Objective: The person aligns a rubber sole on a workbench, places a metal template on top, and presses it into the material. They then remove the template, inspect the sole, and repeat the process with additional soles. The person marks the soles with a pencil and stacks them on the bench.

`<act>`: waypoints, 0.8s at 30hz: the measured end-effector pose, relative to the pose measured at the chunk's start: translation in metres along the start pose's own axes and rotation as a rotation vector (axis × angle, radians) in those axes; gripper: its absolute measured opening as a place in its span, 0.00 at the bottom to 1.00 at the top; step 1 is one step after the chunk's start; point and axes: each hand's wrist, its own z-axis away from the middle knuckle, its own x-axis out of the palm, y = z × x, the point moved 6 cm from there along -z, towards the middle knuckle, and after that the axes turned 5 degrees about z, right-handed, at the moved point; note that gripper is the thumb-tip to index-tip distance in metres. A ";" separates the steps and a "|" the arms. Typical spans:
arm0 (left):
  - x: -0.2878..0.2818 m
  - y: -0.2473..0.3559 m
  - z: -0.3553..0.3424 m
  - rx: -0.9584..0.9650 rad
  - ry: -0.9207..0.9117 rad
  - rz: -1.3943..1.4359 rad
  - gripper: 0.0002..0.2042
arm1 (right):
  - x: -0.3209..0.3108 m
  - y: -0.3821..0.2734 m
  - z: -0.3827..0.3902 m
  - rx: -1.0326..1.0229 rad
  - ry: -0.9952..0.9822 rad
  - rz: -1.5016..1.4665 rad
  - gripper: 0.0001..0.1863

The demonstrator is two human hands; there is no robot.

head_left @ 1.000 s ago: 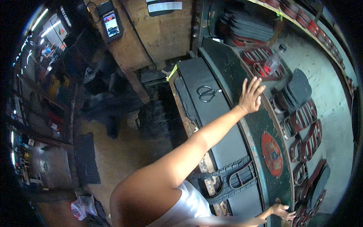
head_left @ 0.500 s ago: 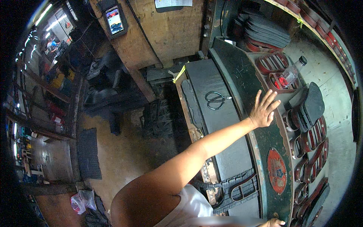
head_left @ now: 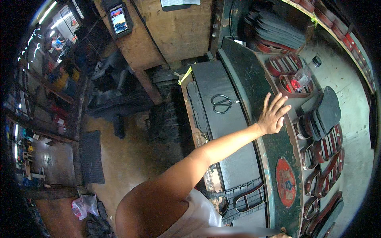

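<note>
My left hand [head_left: 273,115] is stretched out with its fingers spread, palm down over the dark green machine top [head_left: 246,67], and it holds nothing. Whether the palm presses on the metal is hidden. My right hand [head_left: 282,235] shows only in part at the lower edge, by the near end of the green top; its fingers are mostly cut off. Black-handled scissors [head_left: 221,104] lie on the grey bed [head_left: 228,127] left of the top. Nearer me on this bed is a black ribbed rubber sheet with a red-edged sole-shaped cutting die [head_left: 251,197] on it.
Right of the machine stand several dark red cutting dies [head_left: 329,142], black sole pieces [head_left: 326,113] and a clear bottle [head_left: 303,78]. Stacked black sheets [head_left: 278,31] sit at the back. A phone [head_left: 119,20] hangs on the wooden panel [head_left: 174,35]. A distant person [head_left: 57,43] is at upper left.
The view has shifted slightly, so most things sit a little further left. My left hand stays spread over the green top. Less of my right hand shows at the lower edge.
</note>
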 end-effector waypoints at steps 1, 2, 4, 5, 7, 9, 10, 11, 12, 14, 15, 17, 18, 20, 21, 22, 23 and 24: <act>0.000 0.000 0.000 -0.002 -0.001 0.001 0.25 | 0.000 0.002 0.000 0.003 -0.001 -0.003 0.33; -0.001 0.001 0.000 0.006 0.007 0.006 0.25 | 0.000 0.004 0.001 0.004 -0.005 -0.004 0.33; -0.001 0.001 -0.001 0.003 0.004 0.012 0.24 | -0.003 0.010 0.003 0.011 -0.007 -0.006 0.33; -0.001 0.001 -0.001 0.003 -0.006 0.012 0.24 | -0.006 0.012 0.004 0.011 -0.009 -0.004 0.33; -0.002 0.001 -0.001 0.012 -0.002 0.007 0.24 | -0.010 0.018 0.005 0.015 -0.005 -0.007 0.33; -0.003 0.001 -0.002 0.023 -0.005 -0.017 0.23 | -0.013 0.021 0.006 0.022 -0.015 -0.019 0.33; -0.004 0.001 -0.002 0.024 -0.001 -0.023 0.23 | -0.014 0.022 0.006 0.023 -0.019 -0.020 0.33; -0.005 0.001 -0.003 0.018 -0.004 -0.024 0.23 | -0.014 0.022 0.005 0.025 -0.022 -0.024 0.33; -0.007 0.002 -0.004 0.013 -0.006 -0.025 0.23 | -0.016 0.021 0.004 0.025 -0.021 -0.030 0.33; -0.011 0.003 -0.006 0.009 -0.003 -0.017 0.22 | -0.019 0.019 0.002 0.030 -0.013 -0.043 0.33; -0.014 0.004 -0.007 0.008 0.000 -0.010 0.22 | -0.021 0.017 0.000 0.030 -0.010 -0.039 0.33; -0.020 0.007 -0.009 0.010 0.013 0.006 0.22 | -0.024 0.014 -0.005 0.029 -0.002 -0.033 0.33; -0.022 0.007 -0.010 0.003 0.010 0.011 0.22 | -0.026 0.012 -0.007 0.027 0.000 -0.029 0.33; -0.026 0.008 -0.012 -0.003 0.012 0.025 0.21 | -0.029 0.010 -0.011 0.021 0.003 -0.022 0.33; -0.027 0.008 -0.012 0.000 0.027 0.027 0.21 | -0.030 0.009 -0.012 0.017 0.022 -0.037 0.32; -0.027 0.008 -0.012 0.000 0.030 0.023 0.21 | -0.030 0.010 -0.012 0.025 0.024 -0.043 0.32; -0.027 0.007 -0.012 0.005 0.037 0.022 0.21 | -0.028 0.010 -0.010 0.035 0.027 -0.049 0.32; -0.027 0.008 -0.011 0.014 0.051 0.027 0.21 | -0.027 0.010 -0.009 0.045 0.028 -0.054 0.32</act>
